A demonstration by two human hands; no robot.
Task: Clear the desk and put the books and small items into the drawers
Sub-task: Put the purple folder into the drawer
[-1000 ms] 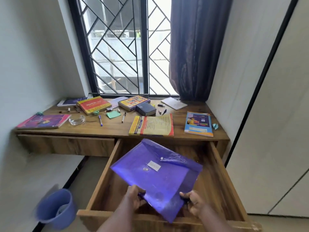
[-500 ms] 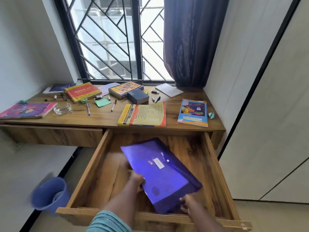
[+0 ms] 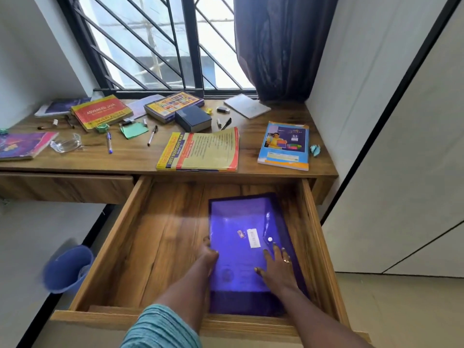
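My right hand (image 3: 277, 266) lies flat and open, gripping nothing, on the purple folder (image 3: 241, 247), whose long axis runs toward 12 o'clock in the drawer (image 3: 150, 237).

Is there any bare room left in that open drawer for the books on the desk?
Yes. The drawer floor is bare between its left wall and the purple folder, which lies along the right wall under both hands. The desk's back-left stretch, around the red book, is crowded.
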